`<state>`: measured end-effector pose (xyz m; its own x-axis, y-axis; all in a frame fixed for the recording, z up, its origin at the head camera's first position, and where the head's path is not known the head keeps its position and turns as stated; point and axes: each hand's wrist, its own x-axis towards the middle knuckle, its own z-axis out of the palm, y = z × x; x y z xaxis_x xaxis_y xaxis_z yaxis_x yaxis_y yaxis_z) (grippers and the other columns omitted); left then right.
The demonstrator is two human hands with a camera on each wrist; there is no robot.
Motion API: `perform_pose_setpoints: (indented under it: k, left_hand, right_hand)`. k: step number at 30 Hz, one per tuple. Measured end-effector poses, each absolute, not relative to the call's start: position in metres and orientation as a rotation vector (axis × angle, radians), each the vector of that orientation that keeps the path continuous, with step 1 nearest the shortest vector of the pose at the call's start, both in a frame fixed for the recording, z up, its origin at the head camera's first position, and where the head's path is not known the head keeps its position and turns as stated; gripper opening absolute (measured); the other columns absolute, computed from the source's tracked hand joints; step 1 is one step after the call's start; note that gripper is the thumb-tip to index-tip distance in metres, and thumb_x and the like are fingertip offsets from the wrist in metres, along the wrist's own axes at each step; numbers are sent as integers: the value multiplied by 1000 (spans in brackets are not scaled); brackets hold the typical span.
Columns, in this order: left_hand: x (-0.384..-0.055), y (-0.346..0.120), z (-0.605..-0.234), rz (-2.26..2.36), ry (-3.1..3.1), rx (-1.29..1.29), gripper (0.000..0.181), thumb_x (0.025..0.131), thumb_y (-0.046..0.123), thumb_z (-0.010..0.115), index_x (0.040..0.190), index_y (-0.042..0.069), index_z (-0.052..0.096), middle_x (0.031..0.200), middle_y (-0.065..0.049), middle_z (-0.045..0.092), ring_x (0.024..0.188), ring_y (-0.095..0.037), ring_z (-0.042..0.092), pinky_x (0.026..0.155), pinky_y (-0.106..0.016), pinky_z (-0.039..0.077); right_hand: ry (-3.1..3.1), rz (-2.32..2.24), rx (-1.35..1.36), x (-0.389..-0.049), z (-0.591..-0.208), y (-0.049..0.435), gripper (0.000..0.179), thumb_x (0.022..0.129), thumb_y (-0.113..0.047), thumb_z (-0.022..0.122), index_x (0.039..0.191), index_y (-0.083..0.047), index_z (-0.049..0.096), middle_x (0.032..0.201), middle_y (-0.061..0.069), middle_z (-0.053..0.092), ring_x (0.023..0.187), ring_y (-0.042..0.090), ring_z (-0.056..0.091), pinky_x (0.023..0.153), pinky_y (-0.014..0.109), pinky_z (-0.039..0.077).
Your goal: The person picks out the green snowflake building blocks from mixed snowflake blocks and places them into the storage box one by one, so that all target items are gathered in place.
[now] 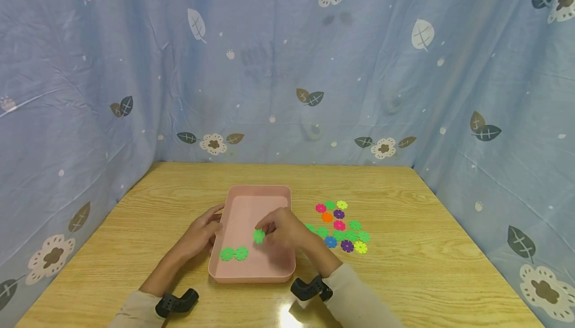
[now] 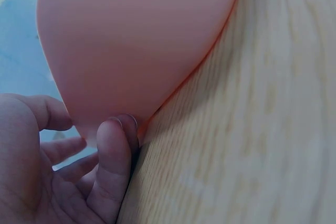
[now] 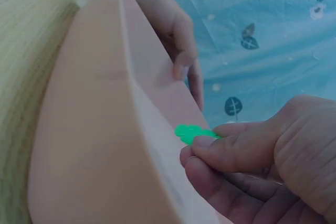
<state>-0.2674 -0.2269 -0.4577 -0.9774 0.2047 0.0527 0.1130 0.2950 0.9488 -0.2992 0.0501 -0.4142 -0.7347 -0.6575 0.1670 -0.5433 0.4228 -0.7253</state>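
Note:
My right hand [image 1: 284,228] is over the pink tray [image 1: 251,278], thumb and fingers pinching a green flower-shaped plastic disc [image 1: 259,236]. In the right wrist view that disc [image 3: 190,132] shows nearly edge-on at the fingertips, inside the tray's near wall. My left hand [image 1: 199,235] holds the tray's left side; in the left wrist view its fingers [image 2: 114,153] lie against the outer wall, with one fingertip at the rim. Two green flower discs, a left one [image 1: 227,254] and a right one [image 1: 241,253], lie joined or edge to edge on the tray's floor.
Right of the tray, flower discs in several colours lie loose on the wooden table [image 1: 404,278], among them a blue one [image 1: 330,242], an orange one [image 1: 327,217] and a yellow one [image 1: 361,247]. A blue patterned curtain [image 1: 269,68] encloses the table's back and sides.

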Motion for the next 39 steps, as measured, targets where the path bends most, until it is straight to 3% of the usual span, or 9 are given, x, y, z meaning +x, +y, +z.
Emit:
perform_pose_setpoints:
  k: [12,30,39]
  left_hand:
    - [-268,-227,-457,1789,2467,305,61,103,15,43,161,9,24,154,-32,38,55,-29,62,49,-41,55]
    - [-268,-228,-457,1783,2469,329,61,103,16,43,161,8,24,154,-33,38,54,-28,62,48,-40,55]
    - [-268,-227,-457,1782,2483,307,60,103,16,43,161,9,26,153,-31,40,52,-27,60,48,-40,54]
  right_hand:
    - [2599,-925,-1152,-293,-418,43,28,70,4,86,96,-7,81,78,-5,71,71,2,60,66,16,53]
    - [2681,-714,-1081,-281,-417,34,16,73,-5,89,83,-10,79,75,-9,68,74,1,58,69,16,50]
    - [2707,-704,-1053,-279,-418,32,15,75,-8,89,86,-12,80,72,-13,65,72,1,56,68,16,49]
